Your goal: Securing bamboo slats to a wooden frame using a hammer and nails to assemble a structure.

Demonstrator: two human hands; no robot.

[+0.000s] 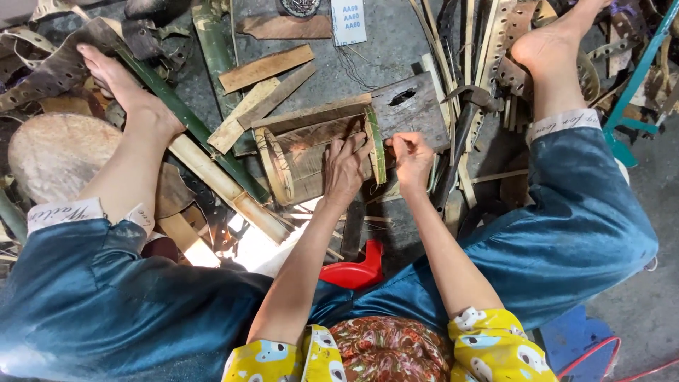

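Note:
A small bamboo frame (297, 152), two round hoops joined by flat slats, lies on its side on a grey wooden block (414, 106) between my bare feet. My left hand (345, 168) presses down on the slats near the green-edged hoop (375, 145). Just right of that hoop, my right hand (411, 159) is pinched shut on something thin at the rim; what it holds is hidden by the fingers. A dark-handled hatchet (463, 124) lies right beside my right hand.
Loose wooden slats (263, 68) and split green bamboo (184, 117) lie at the left. A round wooden chopping block (53, 152) sits under my left leg. Bamboo strips and punched scrap (495, 49) pile at upper right. A red plastic stool edge (357, 269) shows below.

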